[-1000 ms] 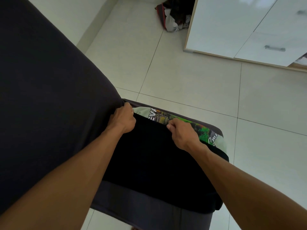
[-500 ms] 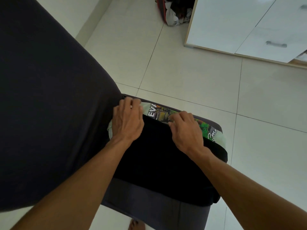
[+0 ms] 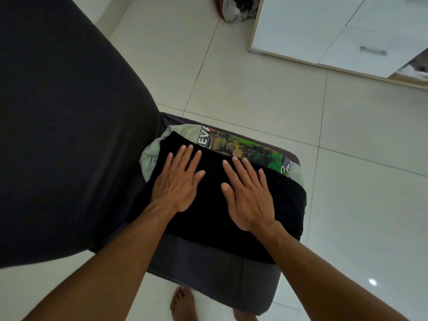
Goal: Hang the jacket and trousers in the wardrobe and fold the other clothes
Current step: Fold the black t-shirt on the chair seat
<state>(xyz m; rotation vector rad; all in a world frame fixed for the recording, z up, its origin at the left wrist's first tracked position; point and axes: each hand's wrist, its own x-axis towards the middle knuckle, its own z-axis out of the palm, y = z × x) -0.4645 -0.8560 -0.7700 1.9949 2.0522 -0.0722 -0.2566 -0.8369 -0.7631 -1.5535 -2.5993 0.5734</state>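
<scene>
Folded black garment (image 3: 208, 218) lies on a printed green shirt (image 3: 252, 150), both stacked on a dark upholstered seat (image 3: 208, 272). Left hand (image 3: 178, 181) and right hand (image 3: 249, 195) lie flat on it, fingers straight, gripping nothing. Judged step: smoothing a finished fold; next requires another garment. White tiled floor (image 3: 254, 93); white cabinet (image 3: 324, 26) beyond.
</scene>
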